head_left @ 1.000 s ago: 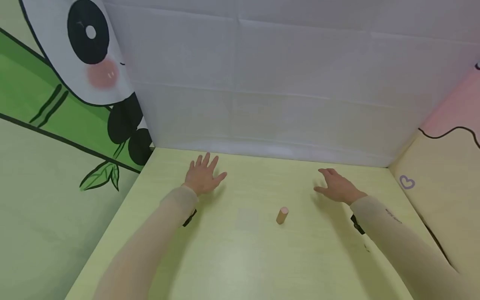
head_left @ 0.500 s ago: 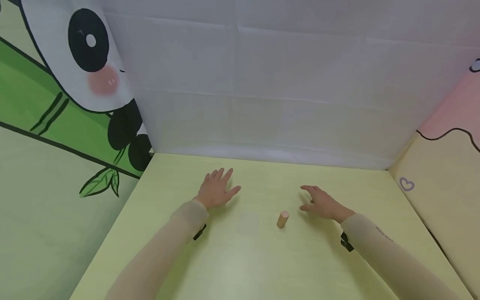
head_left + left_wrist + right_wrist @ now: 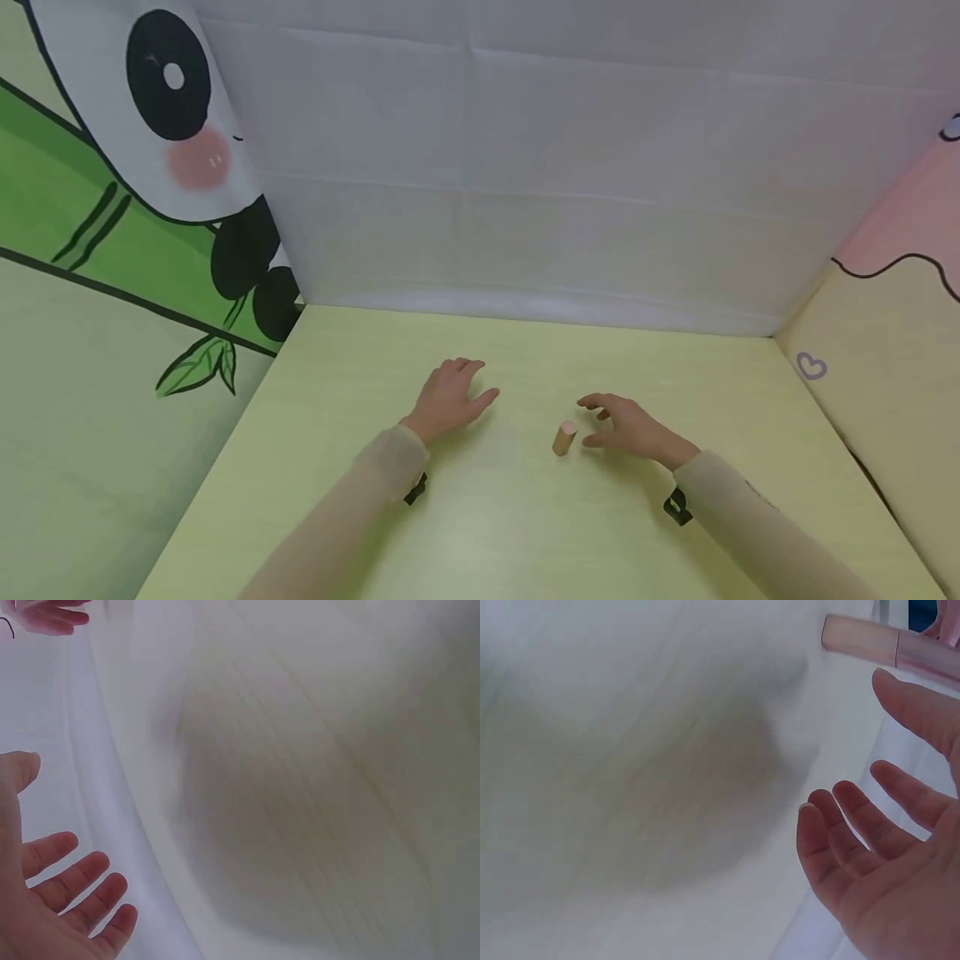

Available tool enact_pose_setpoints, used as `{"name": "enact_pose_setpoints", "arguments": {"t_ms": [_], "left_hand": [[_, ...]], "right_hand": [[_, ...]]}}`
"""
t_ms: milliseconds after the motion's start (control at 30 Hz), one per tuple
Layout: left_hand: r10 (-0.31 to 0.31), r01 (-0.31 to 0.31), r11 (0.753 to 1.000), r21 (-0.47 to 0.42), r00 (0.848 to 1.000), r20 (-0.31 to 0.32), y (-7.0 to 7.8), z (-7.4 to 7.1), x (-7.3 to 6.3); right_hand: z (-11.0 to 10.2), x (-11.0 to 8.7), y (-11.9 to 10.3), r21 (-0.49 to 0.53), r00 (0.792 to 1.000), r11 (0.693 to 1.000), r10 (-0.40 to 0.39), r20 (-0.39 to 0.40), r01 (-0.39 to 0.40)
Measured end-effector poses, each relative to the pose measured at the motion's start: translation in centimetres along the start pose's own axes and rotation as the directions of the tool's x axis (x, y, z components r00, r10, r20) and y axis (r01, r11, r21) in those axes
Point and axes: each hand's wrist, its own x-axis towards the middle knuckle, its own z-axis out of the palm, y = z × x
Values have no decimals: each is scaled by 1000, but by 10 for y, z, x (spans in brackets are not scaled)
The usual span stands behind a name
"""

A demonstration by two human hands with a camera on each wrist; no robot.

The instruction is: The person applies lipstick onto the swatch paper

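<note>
A small two-part cylinder (image 3: 564,438), tan with a pinkish end and much like a lipstick tube, stands upright on the yellow table (image 3: 480,517). My right hand (image 3: 630,429) hovers just to its right, thumb and fingers apart and softly bent, with nothing in the grasp. In the right wrist view the tube (image 3: 862,637) lies beyond the tip of the thumb (image 3: 911,705). To the left of the tube, my left hand (image 3: 448,402) is over the table with its fingers spread and loosely bent, also holding nothing. Its palm and fingers (image 3: 79,889) show in the left wrist view.
A white sheet (image 3: 525,183) hangs as a wall behind the table. Printed panels flank it: a panda with bamboo (image 3: 180,150) at left, a cream and pink one (image 3: 885,350) at right. Each wrist wears a black strap (image 3: 678,506).
Both hands have come inward and closer to me, the right one now close beside the tube. Their fingers are more bent than before. The tube keeps its place.
</note>
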Motion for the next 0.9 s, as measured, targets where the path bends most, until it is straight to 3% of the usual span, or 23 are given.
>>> {"name": "enact_pose_setpoints", "arguments": {"t_ms": [233, 433, 667, 900], "left_hand": [[8, -10, 995, -101, 1000, -23, 30, 6, -4], [50, -54, 978, -203, 998, -26, 50, 18, -5], [78, -71, 954, -292, 997, 14, 78, 23, -8], [89, -50, 918, -393, 993, 81, 96, 28, -11]], "right_hand": [[9, 0, -8, 68, 998, 996, -56, 8, 55], [17, -2, -9, 104, 997, 992, -78, -3, 78], [24, 0, -8, 140, 986, 976, -167, -4, 166], [33, 0, -6, 201, 987, 967, -160, -8, 158]]}}
